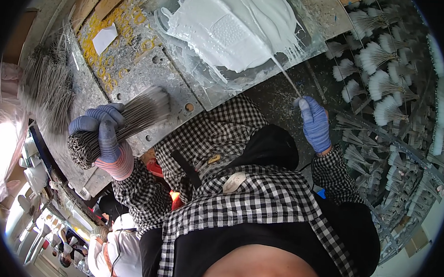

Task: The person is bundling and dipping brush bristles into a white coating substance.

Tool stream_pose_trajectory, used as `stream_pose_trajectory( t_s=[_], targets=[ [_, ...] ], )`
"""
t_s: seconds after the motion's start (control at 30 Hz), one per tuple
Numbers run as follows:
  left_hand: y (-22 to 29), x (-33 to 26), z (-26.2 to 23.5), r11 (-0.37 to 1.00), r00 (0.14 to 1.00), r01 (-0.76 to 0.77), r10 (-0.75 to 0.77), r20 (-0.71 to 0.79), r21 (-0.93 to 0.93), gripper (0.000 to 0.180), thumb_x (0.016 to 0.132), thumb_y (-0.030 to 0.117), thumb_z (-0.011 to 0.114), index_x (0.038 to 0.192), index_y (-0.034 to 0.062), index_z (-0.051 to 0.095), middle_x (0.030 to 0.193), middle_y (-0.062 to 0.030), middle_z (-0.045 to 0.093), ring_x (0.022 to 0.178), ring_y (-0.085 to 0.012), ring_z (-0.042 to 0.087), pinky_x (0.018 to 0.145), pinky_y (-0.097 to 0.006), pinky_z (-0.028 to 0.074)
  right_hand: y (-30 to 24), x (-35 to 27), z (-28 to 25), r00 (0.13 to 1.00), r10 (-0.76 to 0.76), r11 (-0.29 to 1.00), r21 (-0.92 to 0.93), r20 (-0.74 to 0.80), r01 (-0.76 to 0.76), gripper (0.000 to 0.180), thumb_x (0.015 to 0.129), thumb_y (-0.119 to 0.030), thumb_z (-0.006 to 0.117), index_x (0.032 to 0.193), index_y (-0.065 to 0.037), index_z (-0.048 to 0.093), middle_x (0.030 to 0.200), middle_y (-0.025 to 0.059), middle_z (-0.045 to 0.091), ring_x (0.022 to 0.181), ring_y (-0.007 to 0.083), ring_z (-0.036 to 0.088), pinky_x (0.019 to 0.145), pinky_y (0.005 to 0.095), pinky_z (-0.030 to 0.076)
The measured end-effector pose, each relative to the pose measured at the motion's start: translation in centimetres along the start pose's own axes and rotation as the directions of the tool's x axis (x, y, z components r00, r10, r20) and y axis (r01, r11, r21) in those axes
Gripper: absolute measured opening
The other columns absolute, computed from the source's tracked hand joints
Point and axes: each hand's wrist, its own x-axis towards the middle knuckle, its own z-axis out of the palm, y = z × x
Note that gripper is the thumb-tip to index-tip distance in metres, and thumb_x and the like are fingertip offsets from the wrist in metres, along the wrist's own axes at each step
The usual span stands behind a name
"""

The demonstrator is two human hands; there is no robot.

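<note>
My left hand [98, 132], in a blue knit glove with a pink cuff, is closed around a bundle of thin grey wire stems [140, 115]. Bent ends stick out at the hand's lower left, and the paler, brush-like ends fan toward the upper right over the metal bench. On the right, my right hand [313, 122], also in a blue glove, pinches one thin stem [284, 74]. Its far end is white and lies at the edge of a broad pool of thick white paste [228, 26], spread on a clear-edged sheet. What the stem's tip looks like is hidden in the paste.
A large heap of grey wire stems [52, 79] lies on the bench's left. Yellow rings [107, 75] and a white paper scrap [104, 39] are at the back left. Racks of white-tipped bunches [382, 56] stand along the right. Another person [120, 253] is at lower left.
</note>
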Motion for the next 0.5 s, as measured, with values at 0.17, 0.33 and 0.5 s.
stream_pose_trajectory(
  t_s=[0.17,0.33,0.5],
  targets=[
    [-0.1,0.1,0.0,1.0,1.0,-0.001,0.001,0.003,-0.005,0.02,0.088,0.01,0.068,0.091,0.0089,0.048,0.071,-0.007,0.051,0.064,-0.0203,0.052,0.073,-0.046,0.053,1.1,0.9,-1.5,0.993,0.116,0.993,-0.033,-0.035,-0.118,0.031,0.105,-0.025,0.053,0.1,0.0,0.07,0.086,0.0084,0.072,0.079,0.0135,0.065,0.076,0.0301,0.052],
    [-0.4,0.2,-0.6,0.999,0.999,0.002,-0.001,0.044,-0.033,0.02,0.088,0.009,0.068,0.092,0.0088,0.048,0.071,-0.0074,0.051,0.065,-0.0202,0.052,0.075,-0.046,0.053,1.9,1.9,-2.7,0.993,0.004,1.0,-0.014,-0.122,-0.005,0.032,0.105,-0.025,0.051,0.1,0.0,0.072,0.08,0.0065,0.07,0.073,0.0116,0.063,0.074,0.0281,0.05],
    [0.1,0.0,-0.4,1.0,0.999,-0.013,0.012,-0.031,-0.026,0.025,0.086,-0.001,0.067,0.101,0.0049,0.049,0.072,-0.0105,0.059,0.065,-0.024,0.061,0.079,-0.051,0.057,-3.4,3.6,-3.5,0.827,-0.542,0.561,-0.797,-0.152,0.222,0.072,0.086,-0.051,0.074,0.133,0.0,0.055,0.121,0.0185,0.064,0.11,0.0288,0.061,0.095,0.0426,0.048]
  ],
)
